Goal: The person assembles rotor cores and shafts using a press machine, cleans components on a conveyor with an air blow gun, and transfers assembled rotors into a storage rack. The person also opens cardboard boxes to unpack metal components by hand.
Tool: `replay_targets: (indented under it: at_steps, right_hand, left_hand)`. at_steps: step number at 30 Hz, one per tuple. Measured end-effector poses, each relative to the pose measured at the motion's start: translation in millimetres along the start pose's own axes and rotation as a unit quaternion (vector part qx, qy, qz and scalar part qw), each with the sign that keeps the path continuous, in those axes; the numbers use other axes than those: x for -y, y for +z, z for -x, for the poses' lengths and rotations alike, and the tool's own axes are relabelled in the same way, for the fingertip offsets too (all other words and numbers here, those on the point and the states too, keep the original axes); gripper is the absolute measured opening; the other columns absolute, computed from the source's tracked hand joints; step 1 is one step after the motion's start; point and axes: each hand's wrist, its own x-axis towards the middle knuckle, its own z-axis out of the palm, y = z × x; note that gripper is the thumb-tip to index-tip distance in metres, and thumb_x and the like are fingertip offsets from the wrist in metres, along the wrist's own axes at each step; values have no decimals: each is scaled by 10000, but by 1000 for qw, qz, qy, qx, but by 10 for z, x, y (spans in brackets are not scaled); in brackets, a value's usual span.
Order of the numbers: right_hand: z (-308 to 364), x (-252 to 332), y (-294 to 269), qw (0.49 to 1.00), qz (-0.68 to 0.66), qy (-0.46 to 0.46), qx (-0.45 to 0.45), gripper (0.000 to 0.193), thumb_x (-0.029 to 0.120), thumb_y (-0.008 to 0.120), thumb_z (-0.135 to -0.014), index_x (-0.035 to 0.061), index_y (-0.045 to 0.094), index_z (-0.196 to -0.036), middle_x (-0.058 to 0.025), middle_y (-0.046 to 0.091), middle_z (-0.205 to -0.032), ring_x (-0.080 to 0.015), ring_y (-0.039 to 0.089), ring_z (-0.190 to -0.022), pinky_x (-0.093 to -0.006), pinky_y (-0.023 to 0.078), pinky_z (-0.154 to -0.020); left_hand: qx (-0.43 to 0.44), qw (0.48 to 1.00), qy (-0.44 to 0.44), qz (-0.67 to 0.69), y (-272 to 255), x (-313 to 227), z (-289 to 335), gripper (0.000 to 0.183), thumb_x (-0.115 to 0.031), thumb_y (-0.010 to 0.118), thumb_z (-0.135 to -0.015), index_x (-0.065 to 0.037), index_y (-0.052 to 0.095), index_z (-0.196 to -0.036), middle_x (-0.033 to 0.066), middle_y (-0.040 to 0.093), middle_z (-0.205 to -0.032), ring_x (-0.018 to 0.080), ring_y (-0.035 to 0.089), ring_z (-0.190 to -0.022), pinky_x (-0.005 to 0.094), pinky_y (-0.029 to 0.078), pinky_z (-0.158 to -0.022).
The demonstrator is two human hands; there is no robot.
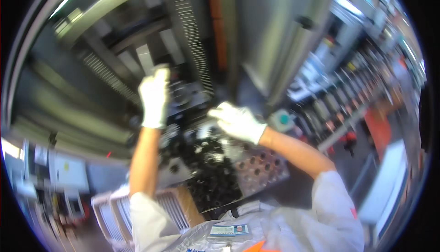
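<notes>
L gloved hand [155, 97] is at machine [190, 32] opening, fingers apparently curled, R gloved hand [241, 123] near dark parts [211, 156] clustered in front, fingers part-bent; can't tell holds (blur); rec. slow reach, knuckles clear.

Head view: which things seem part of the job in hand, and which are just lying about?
Likely in the job, nearest the left grip and right grip:
open machine
dark round parts
Probably just about, apart from both:
white slatted crate
teal-and-white container
Blur hides finer detail.
</notes>
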Motion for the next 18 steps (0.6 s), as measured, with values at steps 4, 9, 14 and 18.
replay_targets:
  at_steps: [4,9,14,18]
  right_hand:
    - [1065,-469,-40,994,61,-76,-56,312,221,559,-946,125,613,-1238,-123,590,-1011,-301,653,-756,-423,535,-616]
    - [2209,-510,-499,974,-29,225,-26,240,154,601,-931,120,673,-1158,-136,629,-997,-342,650,-840,-444,526,-736]
    - [2493,-565,-560,962,-41,264,-54,190,106,645,-915,66,721,-1085,-140,674,-872,-305,671,-815,-403,529,-726]
    - [2020,-581,-487,938,-156,301,-74,234,44,641,-928,-6,691,-1152,-147,727,-1064,-219,707,-993,-319,537,-859]
  left_hand:
    - [-43,954,-192,225,116,197,-341,496,-458,671,-959,-143,439,-654,-44,396,-511,72,374,-397,226,272,-366]
    - [-13,862,-256,436,355,65,-563,345,-278,653,-988,-144,467,-731,-66,364,-573,51,337,-451,236,237,-401]
    - [41,942,-131,307,111,839,-782,337,-257,499,-1032,29,675,-1015,87,650,-722,175,663,-610,300,547,-519]
    - [109,852,-169,483,93,635,-798,291,-228,542,-1028,14,644,-903,37,560,-673,132,530,-562,269,430,-510]
